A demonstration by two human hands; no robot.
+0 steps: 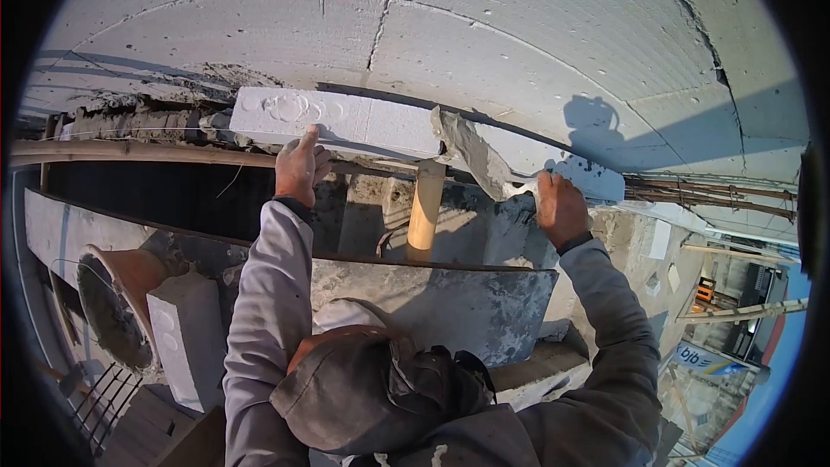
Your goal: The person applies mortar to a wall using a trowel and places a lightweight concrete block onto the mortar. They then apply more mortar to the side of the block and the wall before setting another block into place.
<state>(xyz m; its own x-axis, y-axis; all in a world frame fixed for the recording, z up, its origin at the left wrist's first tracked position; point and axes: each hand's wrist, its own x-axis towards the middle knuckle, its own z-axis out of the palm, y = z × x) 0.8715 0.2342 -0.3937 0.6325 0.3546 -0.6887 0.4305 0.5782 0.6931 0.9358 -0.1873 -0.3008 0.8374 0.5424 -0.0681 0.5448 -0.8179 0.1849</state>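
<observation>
A white lightweight block (393, 128) lies along the base of the pale block wall. My left hand (298, 169) is closed on its near edge, one digit pressed on the block face and the other fingers curled below. My right hand (562, 207) is closed around a trowel (475, 151), whose handle is mostly hidden in the fist. Wet grey mortar coats the trowel blade, which rests by the end of that block. A second white block (562, 164) continues to the right, just above my right hand.
A bamboo post (425, 212) stands below the blocks, and a bamboo pole (147, 153) runs left. A curved concrete ledge (415, 294) crosses in front. At lower left are a mortar-stained bucket (117, 307) and a loose block (183, 337). Steel rods (709, 195) protrude at right.
</observation>
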